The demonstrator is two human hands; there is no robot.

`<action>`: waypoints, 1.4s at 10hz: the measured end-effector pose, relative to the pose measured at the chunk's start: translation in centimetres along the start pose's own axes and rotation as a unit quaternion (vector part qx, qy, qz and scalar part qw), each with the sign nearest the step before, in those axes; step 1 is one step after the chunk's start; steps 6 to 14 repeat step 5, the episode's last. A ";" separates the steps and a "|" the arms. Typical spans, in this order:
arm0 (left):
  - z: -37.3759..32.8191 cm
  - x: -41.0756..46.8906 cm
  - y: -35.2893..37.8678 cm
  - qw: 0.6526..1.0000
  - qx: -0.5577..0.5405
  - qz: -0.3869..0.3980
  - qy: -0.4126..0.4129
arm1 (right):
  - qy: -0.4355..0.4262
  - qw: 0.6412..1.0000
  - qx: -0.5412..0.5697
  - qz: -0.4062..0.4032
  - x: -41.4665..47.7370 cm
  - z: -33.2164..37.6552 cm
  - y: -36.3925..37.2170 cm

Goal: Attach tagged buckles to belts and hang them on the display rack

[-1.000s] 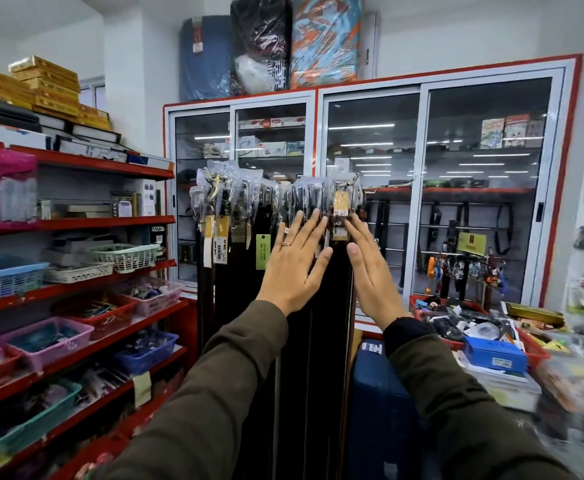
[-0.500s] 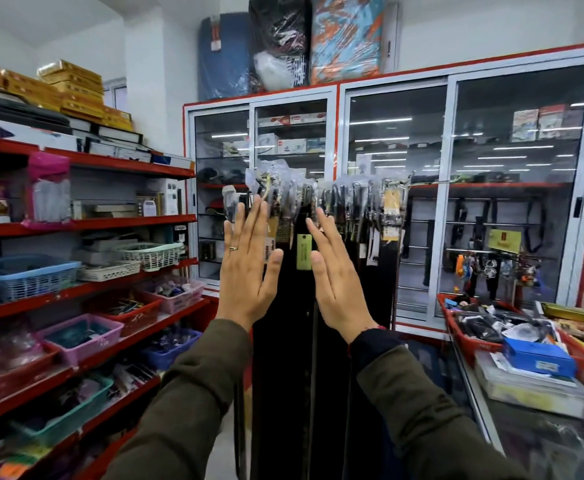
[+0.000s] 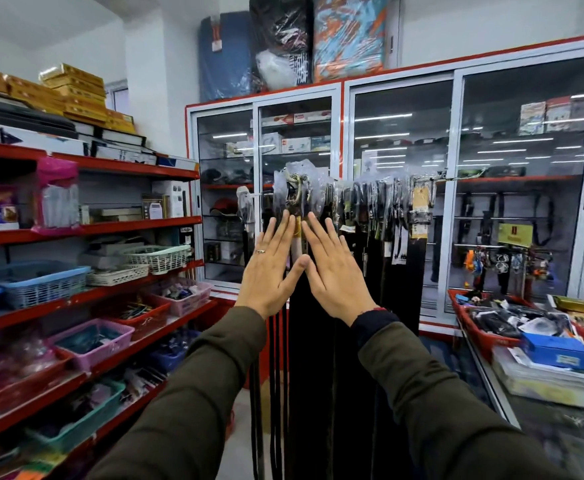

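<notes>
A row of black belts (image 3: 318, 341) hangs from a display rack (image 3: 352, 188) in the middle of the shop, their buckles wrapped in clear plastic with paper tags (image 3: 421, 197). My left hand (image 3: 269, 268), a ring on one finger, is raised flat with fingers spread in front of the belts near the rack's left end. Beside it my right hand (image 3: 335, 271) is also flat and spread, thumb tips nearly touching. Neither hand holds anything. Whether the palms touch the belts cannot be told.
Red shelves (image 3: 86, 230) with plastic baskets (image 3: 41, 282) and boxes line the left. A glass-door cabinet (image 3: 401, 140) stands behind the rack. On the right, a counter carries a red tray (image 3: 474, 327) of goods and a blue box (image 3: 557, 353).
Both hands have slid leftward along the hanging belts, from the rack's right part to its left end, and come closer together. The view has shifted left too.
</notes>
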State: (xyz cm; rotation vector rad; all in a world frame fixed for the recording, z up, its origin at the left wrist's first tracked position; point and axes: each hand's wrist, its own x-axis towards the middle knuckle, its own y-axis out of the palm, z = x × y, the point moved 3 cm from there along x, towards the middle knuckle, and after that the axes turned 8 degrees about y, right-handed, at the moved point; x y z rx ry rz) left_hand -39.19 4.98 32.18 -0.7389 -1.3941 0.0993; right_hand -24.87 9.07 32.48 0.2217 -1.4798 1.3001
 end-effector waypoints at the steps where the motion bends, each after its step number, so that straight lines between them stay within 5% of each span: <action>1: -0.3 0.5 0.7 1.000 0.004 0.011 -0.016 | 0.016 0.999 -0.025 0.011 0.3 -0.5 -0.2; 3: -1.4 0.3 0.9 0.999 0.018 -0.004 -0.040 | 0.005 0.998 -0.038 0.045 0.3 -1.5 -1.1; 5: -4.2 -0.2 0.4 0.989 0.133 -0.060 -0.033 | -0.012 1.000 0.012 -0.026 -2.3 -2.9 -7.8; 14: -4.2 -0.2 0.4 0.989 0.133 -0.060 -0.033 | -0.012 1.000 0.012 -0.026 -2.3 -2.9 -7.8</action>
